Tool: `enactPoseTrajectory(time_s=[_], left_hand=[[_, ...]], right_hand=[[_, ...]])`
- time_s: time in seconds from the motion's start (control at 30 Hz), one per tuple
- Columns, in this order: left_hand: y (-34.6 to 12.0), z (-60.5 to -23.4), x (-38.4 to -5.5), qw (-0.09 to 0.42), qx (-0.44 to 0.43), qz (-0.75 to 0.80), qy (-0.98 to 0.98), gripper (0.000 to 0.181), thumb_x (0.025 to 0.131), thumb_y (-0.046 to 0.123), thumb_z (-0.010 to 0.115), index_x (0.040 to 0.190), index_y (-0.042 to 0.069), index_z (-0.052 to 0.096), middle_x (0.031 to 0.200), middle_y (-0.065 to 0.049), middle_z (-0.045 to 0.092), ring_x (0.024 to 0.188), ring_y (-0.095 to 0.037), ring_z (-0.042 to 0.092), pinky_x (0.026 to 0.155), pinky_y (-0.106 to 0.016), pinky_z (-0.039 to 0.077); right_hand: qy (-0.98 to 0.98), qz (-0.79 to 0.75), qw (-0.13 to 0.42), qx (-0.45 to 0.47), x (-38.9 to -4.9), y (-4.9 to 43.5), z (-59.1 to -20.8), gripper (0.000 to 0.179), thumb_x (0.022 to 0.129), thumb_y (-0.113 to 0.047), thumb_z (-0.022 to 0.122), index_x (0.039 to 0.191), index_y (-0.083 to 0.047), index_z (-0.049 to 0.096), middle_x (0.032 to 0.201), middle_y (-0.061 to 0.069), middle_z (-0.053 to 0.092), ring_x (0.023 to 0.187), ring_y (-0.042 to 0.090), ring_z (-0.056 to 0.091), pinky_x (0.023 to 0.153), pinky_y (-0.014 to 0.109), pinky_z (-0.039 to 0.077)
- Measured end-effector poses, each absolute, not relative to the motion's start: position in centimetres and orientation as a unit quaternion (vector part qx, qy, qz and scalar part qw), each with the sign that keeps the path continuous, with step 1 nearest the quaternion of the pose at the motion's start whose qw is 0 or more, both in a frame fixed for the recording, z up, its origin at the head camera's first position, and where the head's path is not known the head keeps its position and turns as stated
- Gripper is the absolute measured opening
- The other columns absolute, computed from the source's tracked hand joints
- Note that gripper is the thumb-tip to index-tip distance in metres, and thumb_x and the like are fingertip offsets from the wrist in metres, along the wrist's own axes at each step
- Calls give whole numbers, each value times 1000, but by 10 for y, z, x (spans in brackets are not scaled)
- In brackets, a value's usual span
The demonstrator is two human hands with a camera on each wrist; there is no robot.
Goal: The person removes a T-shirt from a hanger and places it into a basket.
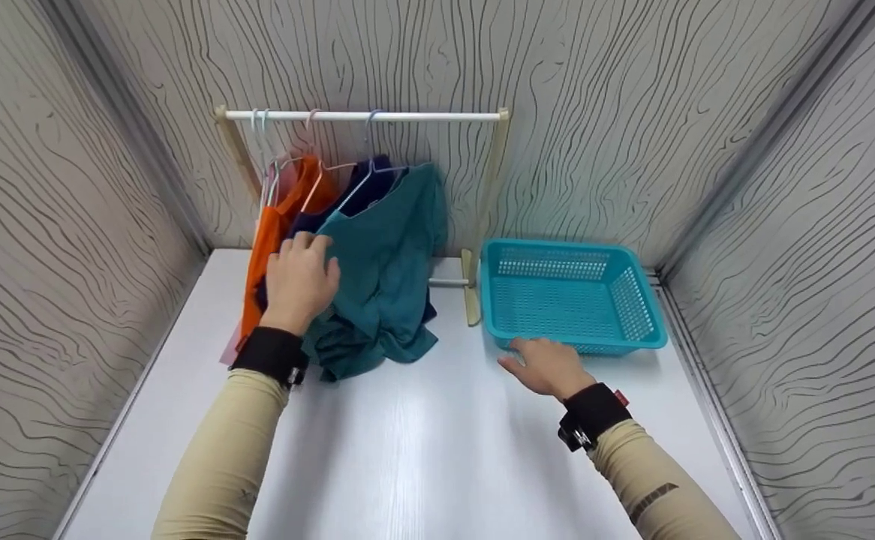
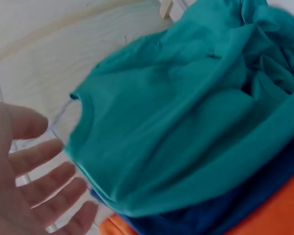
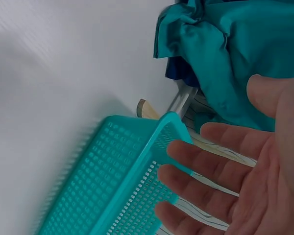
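Note:
A teal shirt (image 1: 385,262) hangs at the right end of a row of clothes on a small white rack (image 1: 437,116). Behind it show a navy shirt (image 1: 368,191) and an orange garment (image 1: 261,251), each on a hanger. My left hand (image 1: 301,277) is at the near side of these clothes; the left wrist view shows its fingers (image 2: 54,171) spread and holding nothing, beside the teal shirt's neckline. Over the near rim of a turquoise basket (image 1: 572,307) is my right hand (image 1: 550,366), its fingers (image 3: 206,171) extended and gripping nothing. Whether it touches the rim I cannot tell.
Several hanger hooks (image 1: 261,124) sit on the rack's bar, mostly toward its left end. A pink garment (image 1: 229,352) peeks out at the far left. Patterned walls (image 1: 595,90) enclose the white table (image 1: 407,450) behind and on both sides.

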State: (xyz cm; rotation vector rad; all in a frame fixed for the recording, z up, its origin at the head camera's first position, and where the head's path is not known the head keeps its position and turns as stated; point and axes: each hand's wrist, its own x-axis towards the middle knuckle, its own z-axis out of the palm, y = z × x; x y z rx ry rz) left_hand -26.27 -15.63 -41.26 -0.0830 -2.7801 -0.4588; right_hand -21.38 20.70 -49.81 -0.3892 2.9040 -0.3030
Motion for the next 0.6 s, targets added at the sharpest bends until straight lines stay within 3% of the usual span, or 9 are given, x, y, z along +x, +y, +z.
enactPoseTrajectory(time_s=[0.1, 0.33, 0.47, 0.6], left_hand=[[-162, -416, -267, 153, -8, -174, -973, 45, 98, 28, 54, 139, 9, 48, 137, -20, 50, 120, -38, 48, 104, -57, 40], [-154, -426, -276, 53, 5, -224, -973, 55, 103, 44, 40, 147, 11, 34, 136, -19, 54, 111, -38, 58, 103, -57, 42], [-145, -428, -280, 56, -19, -231, -971, 48, 105, 43, 33, 140, 11, 41, 117, -20, 63, 95, -37, 62, 91, -54, 50], [-136, -429, -283, 74, -44, -230, -969, 37, 107, 34, 31, 127, 6, 47, 89, -18, 61, 74, -34, 61, 69, -47, 50]], right_hand=[[980, -109, 99, -132, -212, 205, -502, 49, 98, -44, 51, 129, -7, 61, 125, 17, 65, 117, 39, 60, 93, 56, 48], [978, -125, 109, -123, -206, 200, -513, 49, 98, -43, 52, 128, -5, 62, 125, 16, 66, 118, 36, 60, 97, 54, 47], [979, -129, 105, -120, -204, 197, -519, 48, 97, -42, 54, 125, -5, 64, 124, 15, 67, 117, 36, 61, 97, 53, 48], [979, -128, 103, -120, -202, 197, -523, 46, 97, -42, 54, 124, -5, 64, 123, 14, 67, 116, 35, 61, 96, 53, 48]])
